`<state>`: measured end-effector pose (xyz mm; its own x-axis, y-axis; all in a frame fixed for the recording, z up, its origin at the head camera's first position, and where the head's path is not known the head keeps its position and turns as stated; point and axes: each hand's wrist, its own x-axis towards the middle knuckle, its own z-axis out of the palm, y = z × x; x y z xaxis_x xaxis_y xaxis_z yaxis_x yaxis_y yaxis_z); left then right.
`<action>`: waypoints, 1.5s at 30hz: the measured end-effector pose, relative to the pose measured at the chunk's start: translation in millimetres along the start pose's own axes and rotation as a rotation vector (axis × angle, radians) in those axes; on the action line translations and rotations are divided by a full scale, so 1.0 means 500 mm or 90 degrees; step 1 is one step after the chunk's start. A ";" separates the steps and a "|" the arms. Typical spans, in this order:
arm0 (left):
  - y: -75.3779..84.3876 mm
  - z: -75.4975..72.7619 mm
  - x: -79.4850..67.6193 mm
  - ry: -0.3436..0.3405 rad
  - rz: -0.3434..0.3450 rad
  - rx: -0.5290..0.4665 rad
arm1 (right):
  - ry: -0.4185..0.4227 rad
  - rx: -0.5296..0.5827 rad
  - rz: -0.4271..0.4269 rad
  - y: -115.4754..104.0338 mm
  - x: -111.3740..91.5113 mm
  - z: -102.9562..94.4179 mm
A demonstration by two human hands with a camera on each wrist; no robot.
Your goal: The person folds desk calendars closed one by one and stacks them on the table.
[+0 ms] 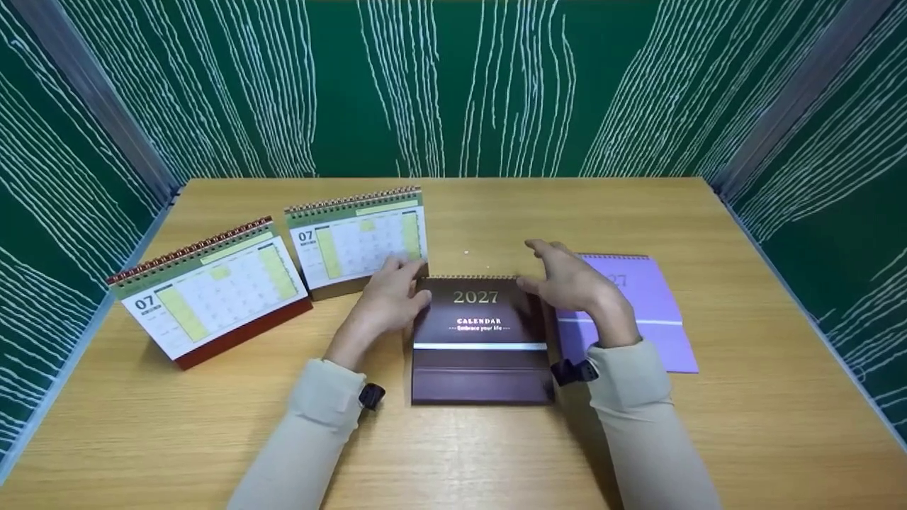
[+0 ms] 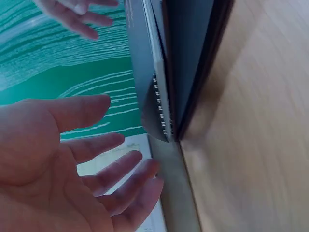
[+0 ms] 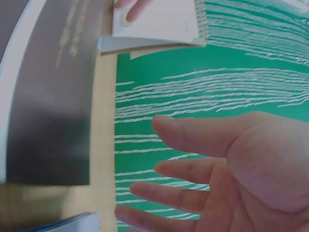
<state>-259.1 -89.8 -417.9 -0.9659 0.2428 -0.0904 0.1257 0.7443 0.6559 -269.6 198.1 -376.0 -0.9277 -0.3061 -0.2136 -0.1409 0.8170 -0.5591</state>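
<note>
A dark brown desk calendar (image 1: pixel 480 358) marked 2027 lies in front of the person, its spiral edge facing away and its cover side up. My left hand (image 1: pixel 386 297) hovers at its upper left corner; in the left wrist view the left hand (image 2: pixel 87 159) has spread fingers with nothing between them. By the upper right corner is my right hand (image 1: pixel 577 280), above the edge of a purple calendar (image 1: pixel 638 304). The right wrist view shows the right hand (image 3: pixel 227 169) with extended fingers, apart from the dark calendar (image 3: pixel 53 121).
Two calendars stand as tents on the left, both showing page 07: one with a red base (image 1: pixel 212 297), the other with a brown base (image 1: pixel 358 241) just behind my left hand. The wooden table (image 1: pixel 482 453) meets green walls (image 1: pixel 468 85) with white lines.
</note>
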 end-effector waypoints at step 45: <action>0.008 0.111 -0.019 -0.105 -0.007 0.231 | 0.024 -0.214 -0.072 0.026 -0.011 0.167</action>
<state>-236.6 -54.6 -455.9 -0.9220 0.3080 -0.2344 0.2159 0.9119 0.3489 -237.6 169.7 -449.0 -0.9108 -0.3911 -0.1325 -0.3436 0.8958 -0.2820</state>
